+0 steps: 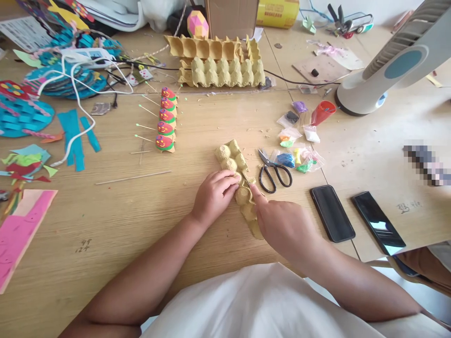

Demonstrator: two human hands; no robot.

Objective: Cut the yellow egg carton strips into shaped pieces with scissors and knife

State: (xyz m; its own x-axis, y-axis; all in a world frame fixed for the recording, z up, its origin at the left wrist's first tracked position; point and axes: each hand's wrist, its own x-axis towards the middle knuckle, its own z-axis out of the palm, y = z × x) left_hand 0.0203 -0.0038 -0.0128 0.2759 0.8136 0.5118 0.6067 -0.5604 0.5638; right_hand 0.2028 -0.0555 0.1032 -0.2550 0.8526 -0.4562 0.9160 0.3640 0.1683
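Observation:
A tan pulp egg carton strip [244, 199] lies on the table in front of me, cups facing different ways along its length. My left hand [217, 193] presses on its left side, fingers together over the cups. On the right side, my right hand [282, 224] is closed, its index finger stretched down onto the carton's middle. A thin dark edge shows by that fingertip; the rest of what the hand holds is hidden in the palm. Black-handled scissors [276, 172] lie partly open just beyond my right hand.
Painted egg-cup caterpillar faces [165, 121] with pins stand at left. More egg cartons [227, 72] lie at the back. Bagged coloured clay [286, 159], a red cup [323, 111], two phones [333, 212] and a white fan [384, 65] are on the right.

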